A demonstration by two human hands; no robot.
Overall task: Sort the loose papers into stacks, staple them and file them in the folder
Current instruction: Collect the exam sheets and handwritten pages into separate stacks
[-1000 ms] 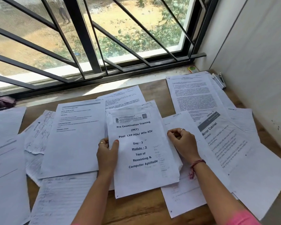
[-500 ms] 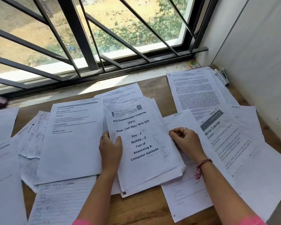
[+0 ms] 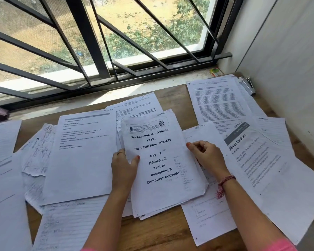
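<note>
We are holding a small stack of papers (image 3: 161, 163), topped by the sheet headed "Pre Examination Training", in the middle of the wooden table (image 3: 176, 107), just in front of us. Our left hand (image 3: 123, 165) is gripping its left edge, thumb lying on top and fingers tucked underneath. Our right hand (image 3: 208, 156) is pinching the right edge with curled fingers. Around the stack, loose sheets are lying scattered: a printed page (image 3: 83, 153) just to the left, handwritten pages (image 3: 38, 153) beyond it, and a "Mirror Cabinet" sheet (image 3: 257, 163) to the right. A dense text page (image 3: 219, 102) is lying farther back, with a stapler (image 3: 247, 86) near the wall (image 3: 288, 69) at the window grille (image 3: 91, 51).
</note>
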